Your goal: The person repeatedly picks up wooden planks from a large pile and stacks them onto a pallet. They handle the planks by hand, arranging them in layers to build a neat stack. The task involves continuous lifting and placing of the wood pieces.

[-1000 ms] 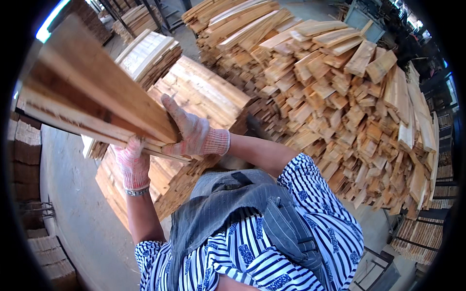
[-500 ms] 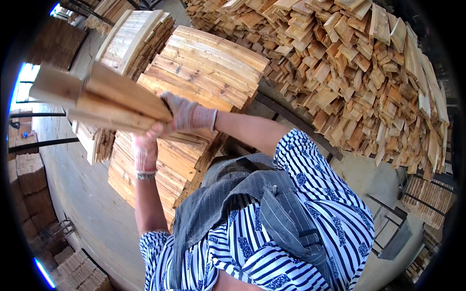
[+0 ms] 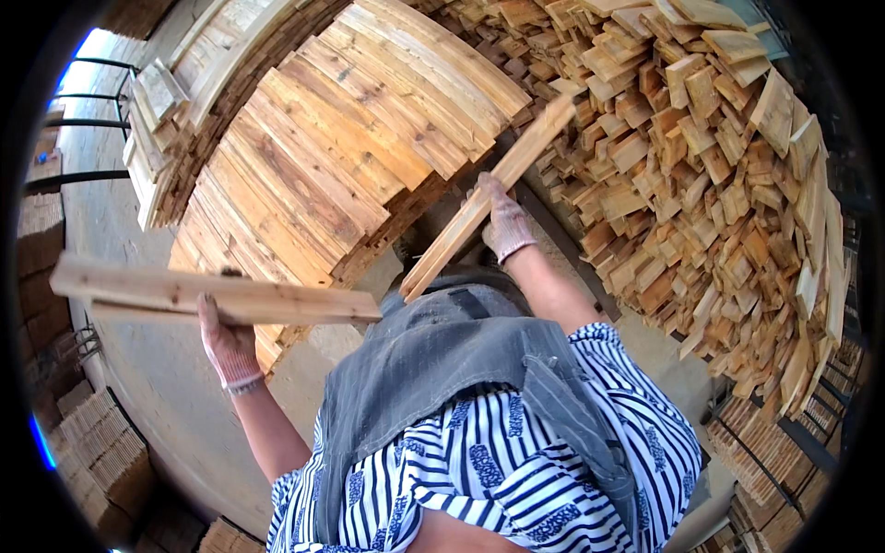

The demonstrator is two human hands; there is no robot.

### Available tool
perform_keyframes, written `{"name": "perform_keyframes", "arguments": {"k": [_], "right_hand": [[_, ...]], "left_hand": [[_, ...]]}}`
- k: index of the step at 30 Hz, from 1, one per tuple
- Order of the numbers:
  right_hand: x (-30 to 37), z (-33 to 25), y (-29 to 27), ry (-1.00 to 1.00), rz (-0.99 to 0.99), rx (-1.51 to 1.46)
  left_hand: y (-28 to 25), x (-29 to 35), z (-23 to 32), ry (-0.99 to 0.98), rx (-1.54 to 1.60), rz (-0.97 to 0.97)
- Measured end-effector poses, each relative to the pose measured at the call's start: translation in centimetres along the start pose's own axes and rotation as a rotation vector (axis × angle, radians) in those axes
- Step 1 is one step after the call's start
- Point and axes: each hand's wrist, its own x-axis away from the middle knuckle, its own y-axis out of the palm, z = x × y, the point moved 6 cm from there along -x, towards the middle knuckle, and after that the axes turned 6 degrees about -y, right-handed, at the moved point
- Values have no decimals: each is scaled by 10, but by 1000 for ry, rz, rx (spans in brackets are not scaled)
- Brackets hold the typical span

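My left hand [image 3: 228, 343], in a pale work glove, is closed round a couple of wooden boards [image 3: 277, 302] held level at the left, over the near corner of a board stack. Their right end comes close to my grey apron [image 3: 433, 341]. Gloved too, my right hand [image 3: 505, 219] grips a narrower bundle of boards [image 3: 461, 226], slanting from near the apron up to the right. Between and beyond my hands lies the broad stack [image 3: 313, 157], its top a layer of boards side by side. The two held bundles are apart from each other.
A large heap of loosely piled boards [image 3: 701, 184] rises on the right. Another stack with paler boards [image 3: 207, 74] stands at the far left. Dark metal bars [image 3: 88, 177] jut in at the left edge. Bundled boards [image 3: 101, 442] stand at the lower left.
My hands were together at the left on one cluster of boards. Now they are apart, each with its own boards; the right hand has moved right and toward me. The view has shifted too.
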Motion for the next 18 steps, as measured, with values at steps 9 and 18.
{"name": "perform_keyframes", "arguments": {"k": [9, 18], "right_hand": [[-110, 64, 13, -230, -75, 1020], [-52, 25, 13, 175, 177, 157]], "left_hand": [[-70, 37, -11, -12, 106, 206], [-89, 34, -12, -4, 132, 274]]}}
